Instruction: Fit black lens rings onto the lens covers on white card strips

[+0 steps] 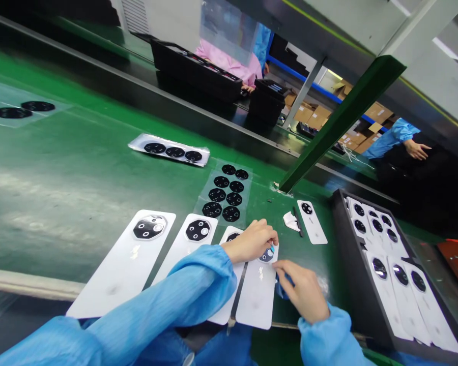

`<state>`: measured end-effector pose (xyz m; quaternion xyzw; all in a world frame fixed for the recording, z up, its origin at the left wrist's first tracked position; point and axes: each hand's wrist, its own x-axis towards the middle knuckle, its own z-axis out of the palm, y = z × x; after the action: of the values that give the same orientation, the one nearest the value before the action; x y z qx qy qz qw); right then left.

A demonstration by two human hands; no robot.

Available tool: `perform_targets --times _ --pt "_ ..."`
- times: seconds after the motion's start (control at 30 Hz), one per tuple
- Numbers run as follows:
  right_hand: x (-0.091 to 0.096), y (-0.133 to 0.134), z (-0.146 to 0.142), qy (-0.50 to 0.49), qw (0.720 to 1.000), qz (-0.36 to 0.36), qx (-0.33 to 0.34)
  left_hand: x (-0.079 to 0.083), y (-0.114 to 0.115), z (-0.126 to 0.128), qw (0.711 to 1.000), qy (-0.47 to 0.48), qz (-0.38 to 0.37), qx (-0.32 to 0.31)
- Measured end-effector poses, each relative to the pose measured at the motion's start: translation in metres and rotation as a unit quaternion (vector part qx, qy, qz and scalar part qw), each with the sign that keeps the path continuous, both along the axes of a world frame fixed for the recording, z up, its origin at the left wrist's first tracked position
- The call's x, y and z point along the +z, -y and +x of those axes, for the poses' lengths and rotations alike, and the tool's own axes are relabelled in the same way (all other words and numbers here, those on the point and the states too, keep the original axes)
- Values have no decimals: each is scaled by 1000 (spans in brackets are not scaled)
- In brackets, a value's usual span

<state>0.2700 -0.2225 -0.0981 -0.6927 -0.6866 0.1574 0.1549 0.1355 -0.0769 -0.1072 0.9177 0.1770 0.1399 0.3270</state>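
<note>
Here I am, left hand point(252, 239) right over the head of the white panel point(255, 300), fingers curled nearly closed at its dark camera disc point(266, 255). A teal scrap point(272, 249) shows just at my fingertips; whether I've actually pinched it, I can't tell. Right hand point(305, 290) now: thumb and forefinger bent in close together, tips at the panel's right edge just below the disc, a little gap showing behind them. Touching, it seems, but whether they clamp that edge is hidden.

So the panel lies flat beneath my left fingers, running down toward my body, its lower end by the bench edge. Good handling here, I'd say: right fingers steady the rim, light and low, while the left works with the fingertips only. Pressing on the disc could smear it, and a sideways tug could skew the panel. Mind that left sleeve point(202, 274) too; it crosses the neighbouring panel point(223, 307), and dragging it could nudge the row.

Beyond my left hand, the clear sheet point(202, 204) of black octagonal pieces; farther left of my grip, two more white panels. Out past my right hand, the black tray point(345, 254), loaded with similar panels.
</note>
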Motion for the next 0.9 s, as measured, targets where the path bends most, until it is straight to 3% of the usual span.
perform_targets --times 0.1,0.2,0.7,0.9 --pt "-15 19 -10 155 984 51 69 -1 -1 -1 1000 -1 6 -16" --pt "-24 25 -16 227 966 99 80 -2 -2 -2 1000 -3 11 -23" --pt "-26 22 -22 267 942 189 70 -10 -9 -6 999 18 24 -34" --pt "-28 22 -23 254 948 182 66 -11 -7 -13 998 30 41 -25"
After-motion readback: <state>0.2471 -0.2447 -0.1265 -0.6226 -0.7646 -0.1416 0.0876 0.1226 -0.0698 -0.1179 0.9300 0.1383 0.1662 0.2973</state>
